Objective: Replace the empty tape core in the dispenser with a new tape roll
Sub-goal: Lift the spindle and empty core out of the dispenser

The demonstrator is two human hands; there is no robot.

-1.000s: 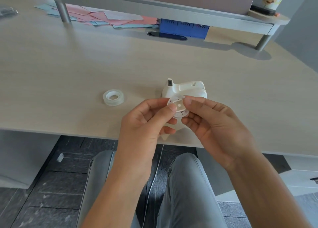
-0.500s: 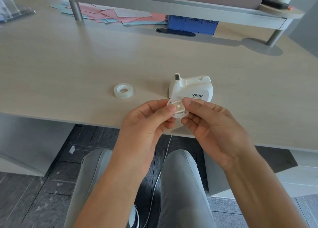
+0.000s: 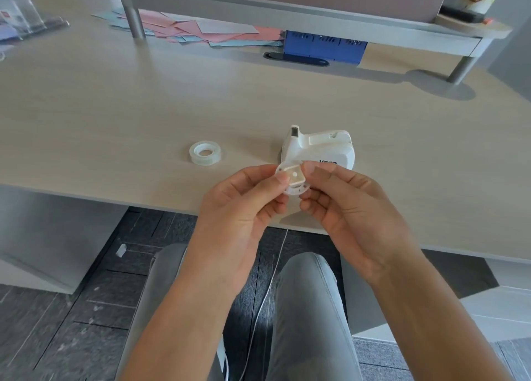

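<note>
both hands (image 3: 244, 205) pinch tape core (image 3: 293, 182)

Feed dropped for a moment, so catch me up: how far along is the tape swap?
Done: the white spool hub is out of the white tape dispenser, which stands on the desk. In hand: the left hand and right hand pinch the hub between them at the desk edge. Left: the new clear tape roll lies untouched on the desk, not yet fitted; then the hub goes back in.
</note>
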